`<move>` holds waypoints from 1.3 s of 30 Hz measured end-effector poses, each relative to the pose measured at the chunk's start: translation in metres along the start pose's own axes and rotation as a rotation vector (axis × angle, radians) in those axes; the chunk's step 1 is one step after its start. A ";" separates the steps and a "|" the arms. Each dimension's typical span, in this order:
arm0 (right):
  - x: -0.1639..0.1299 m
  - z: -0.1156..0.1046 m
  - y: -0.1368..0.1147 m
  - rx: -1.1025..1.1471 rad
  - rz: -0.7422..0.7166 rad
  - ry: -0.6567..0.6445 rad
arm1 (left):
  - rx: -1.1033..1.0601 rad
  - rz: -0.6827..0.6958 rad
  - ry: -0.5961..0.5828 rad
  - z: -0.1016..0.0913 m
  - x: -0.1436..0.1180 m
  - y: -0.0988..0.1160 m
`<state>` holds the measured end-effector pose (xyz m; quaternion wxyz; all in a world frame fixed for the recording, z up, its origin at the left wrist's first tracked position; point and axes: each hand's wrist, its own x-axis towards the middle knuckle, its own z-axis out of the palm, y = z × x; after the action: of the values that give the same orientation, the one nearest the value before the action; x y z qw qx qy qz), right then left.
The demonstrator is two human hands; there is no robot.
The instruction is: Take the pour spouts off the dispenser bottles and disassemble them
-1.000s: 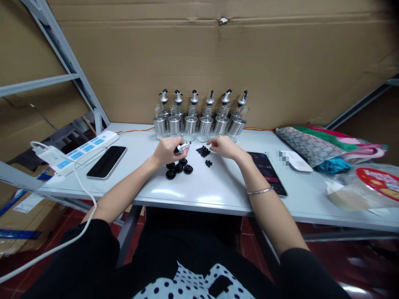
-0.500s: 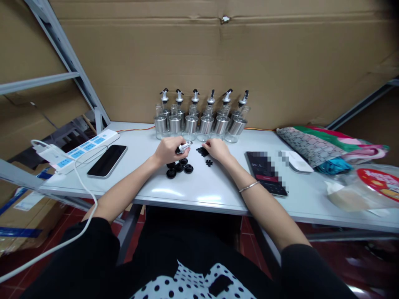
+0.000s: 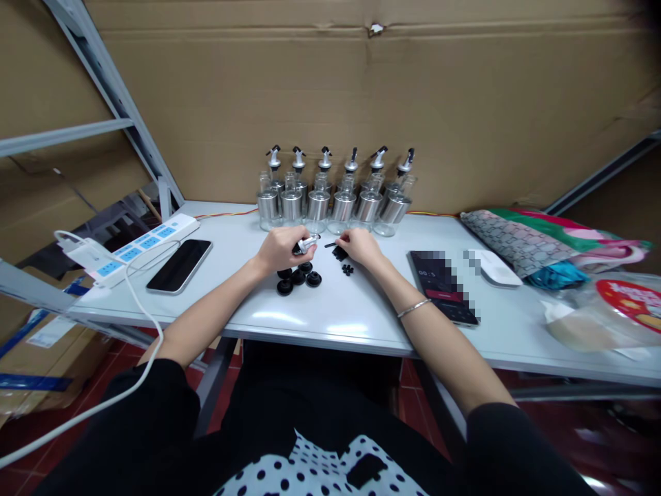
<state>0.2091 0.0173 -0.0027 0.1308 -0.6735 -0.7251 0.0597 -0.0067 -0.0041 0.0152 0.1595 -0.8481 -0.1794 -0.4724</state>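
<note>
My left hand [image 3: 281, 249] is closed around a silver-and-black pourer spout [image 3: 308, 244], its tip pointing right. My right hand [image 3: 360, 246] pinches a thin black strip [image 3: 330, 245] that sticks out to the left of the fingertips. Just below those fingers lies a small pile of black strips [image 3: 339, 255], partly covered by the hand. Nearer to me are several tiny black pieces [image 3: 348, 270]. Below my left hand sits a group of round black stoppers [image 3: 298, 277].
Glass bottles with metal sleeves [image 3: 319, 205] stand in a row, with spout-topped bottles [image 3: 325, 162] behind them. On the left are a phone [image 3: 180, 266] and a power strip [image 3: 147, 244]. Another phone [image 3: 438, 286], a fabric bag [image 3: 509, 238] and a plastic tub [image 3: 604, 313] lie right.
My right fingers have lifted slightly from the pile, and one black strip now stands out from them. The left hand keeps the pourer spout in place. The view has shifted slightly.
</note>
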 end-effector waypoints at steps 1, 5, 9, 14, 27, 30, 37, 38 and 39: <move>0.000 0.000 0.000 -0.002 0.002 0.002 | -0.003 -0.001 -0.005 0.000 0.000 0.000; 0.003 0.001 -0.002 -0.015 -0.014 0.001 | -0.004 -0.013 -0.014 0.000 -0.001 0.000; 0.003 0.000 -0.002 -0.011 -0.014 0.003 | 0.010 -0.007 -0.010 0.001 0.000 0.000; 0.003 -0.007 0.005 -0.016 -0.015 -0.043 | 0.003 0.001 -0.004 0.000 0.001 0.000; -0.002 -0.015 0.004 0.187 0.070 -0.189 | 0.004 -0.022 -0.038 0.000 0.000 -0.001; -0.002 -0.014 0.003 0.190 0.068 -0.175 | -0.012 -0.009 -0.021 0.000 0.001 0.000; -0.005 -0.020 0.003 0.233 0.095 -0.187 | 0.004 -0.029 -0.053 0.000 -0.001 -0.001; -0.005 -0.022 0.003 0.255 0.111 -0.204 | 0.011 -0.031 -0.054 0.001 -0.001 -0.002; -0.006 -0.024 0.005 0.277 0.124 -0.223 | 0.015 -0.033 -0.055 0.001 -0.002 -0.002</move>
<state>0.2204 0.0097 0.0189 0.1373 -0.6816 -0.6770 0.2414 -0.0079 -0.0022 0.0137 0.1532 -0.8564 -0.2012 -0.4502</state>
